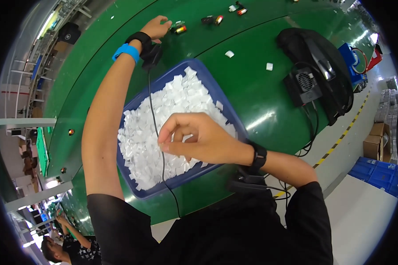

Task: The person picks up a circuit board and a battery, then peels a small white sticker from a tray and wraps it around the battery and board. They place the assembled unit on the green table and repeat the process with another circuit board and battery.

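Note:
My left hand reaches to the far side of the green table, its fingers apart. Just beyond its fingertips lies a small green and dark part with a red and yellow cylinder. My right hand hovers over a blue tray heaped with small white square packets. Its thumb and forefinger come together in a pinch; what they hold, if anything, is too small to make out. A thin black cable runs from a black device at my left wrist past those fingertips.
More dark parts with coloured cylinders lie along the far table. Two loose white packets rest right of the tray. Further right are a black bag and a fan-vented black device with cables. Another person is at lower left.

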`<control>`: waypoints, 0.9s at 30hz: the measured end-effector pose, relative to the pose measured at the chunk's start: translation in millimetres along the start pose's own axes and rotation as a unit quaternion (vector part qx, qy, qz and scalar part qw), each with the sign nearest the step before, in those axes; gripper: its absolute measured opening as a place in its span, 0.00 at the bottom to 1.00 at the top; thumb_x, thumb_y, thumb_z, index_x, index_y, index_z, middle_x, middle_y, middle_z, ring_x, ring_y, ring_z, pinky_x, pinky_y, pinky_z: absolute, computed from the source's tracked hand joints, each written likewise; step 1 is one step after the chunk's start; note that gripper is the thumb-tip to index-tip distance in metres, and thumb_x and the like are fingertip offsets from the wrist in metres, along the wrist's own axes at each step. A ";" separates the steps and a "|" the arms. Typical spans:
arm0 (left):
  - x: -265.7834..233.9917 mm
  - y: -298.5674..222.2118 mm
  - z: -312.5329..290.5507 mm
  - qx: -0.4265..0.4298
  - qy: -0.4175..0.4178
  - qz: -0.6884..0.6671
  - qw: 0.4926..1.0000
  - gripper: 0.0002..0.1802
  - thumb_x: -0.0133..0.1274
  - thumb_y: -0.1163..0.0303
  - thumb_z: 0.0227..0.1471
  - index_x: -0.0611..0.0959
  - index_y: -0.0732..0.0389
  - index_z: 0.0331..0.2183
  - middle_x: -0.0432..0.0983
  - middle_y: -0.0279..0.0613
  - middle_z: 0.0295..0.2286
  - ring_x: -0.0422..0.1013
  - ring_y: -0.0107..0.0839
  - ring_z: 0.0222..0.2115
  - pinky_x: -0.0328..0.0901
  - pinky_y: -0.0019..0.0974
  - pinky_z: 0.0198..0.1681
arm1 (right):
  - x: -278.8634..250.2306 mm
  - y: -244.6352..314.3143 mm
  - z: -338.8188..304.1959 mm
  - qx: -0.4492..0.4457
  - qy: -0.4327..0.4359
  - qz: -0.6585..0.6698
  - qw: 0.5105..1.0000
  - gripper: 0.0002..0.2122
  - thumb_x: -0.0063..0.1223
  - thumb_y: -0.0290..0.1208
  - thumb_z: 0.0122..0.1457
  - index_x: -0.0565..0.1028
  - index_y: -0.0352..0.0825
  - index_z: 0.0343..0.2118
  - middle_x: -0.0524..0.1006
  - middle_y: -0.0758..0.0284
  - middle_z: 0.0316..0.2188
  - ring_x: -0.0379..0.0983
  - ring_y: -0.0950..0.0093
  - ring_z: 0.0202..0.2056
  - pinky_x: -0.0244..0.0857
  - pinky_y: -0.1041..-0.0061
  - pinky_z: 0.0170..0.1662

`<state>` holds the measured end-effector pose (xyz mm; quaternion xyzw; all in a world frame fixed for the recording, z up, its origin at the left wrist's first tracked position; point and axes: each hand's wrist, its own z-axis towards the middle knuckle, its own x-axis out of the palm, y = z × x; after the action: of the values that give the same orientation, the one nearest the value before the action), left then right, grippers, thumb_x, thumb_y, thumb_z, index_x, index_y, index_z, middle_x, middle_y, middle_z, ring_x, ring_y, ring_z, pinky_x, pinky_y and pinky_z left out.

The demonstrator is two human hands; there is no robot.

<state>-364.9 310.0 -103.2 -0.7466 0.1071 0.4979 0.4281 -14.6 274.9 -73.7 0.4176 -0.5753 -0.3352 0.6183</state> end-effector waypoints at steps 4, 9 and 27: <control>11.9 -15.0 17.4 -0.107 0.045 0.038 0.992 0.31 0.54 0.51 0.58 0.70 0.67 0.51 0.74 0.47 0.42 0.74 0.36 0.40 0.75 0.40 0.36 | 0.5 -0.5 1.1 -0.041 0.002 0.006 0.999 0.07 0.58 0.26 0.59 0.74 0.32 0.38 0.77 0.71 0.34 0.71 0.88 0.28 0.66 0.88 0.25; 16.6 2.8 -4.9 0.039 -0.027 -0.018 0.999 0.29 0.62 0.60 0.52 0.70 0.69 0.48 0.76 0.50 0.39 0.76 0.34 0.33 0.75 0.35 0.33 | 2.3 -3.9 1.6 -0.042 0.006 -0.009 0.999 0.06 0.57 0.26 0.60 0.74 0.33 0.38 0.77 0.71 0.33 0.71 0.89 0.27 0.64 0.88 0.24; 13.9 -45.6 -384.2 -0.084 -0.052 -0.433 0.896 0.11 0.60 0.83 0.49 0.76 0.64 0.35 0.72 0.45 0.43 0.73 0.26 0.39 0.74 0.30 0.44 | 19.9 -0.1 -3.1 -0.119 -0.031 -0.308 0.943 0.07 0.62 0.20 0.54 0.78 0.33 0.36 0.72 0.69 0.27 0.71 0.83 0.23 0.64 0.83 0.23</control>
<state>-81.0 55.0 -37.7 -0.7256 -0.2914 0.3084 0.5418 -9.2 257.5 -65.2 0.4871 -0.3935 -0.5882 0.5118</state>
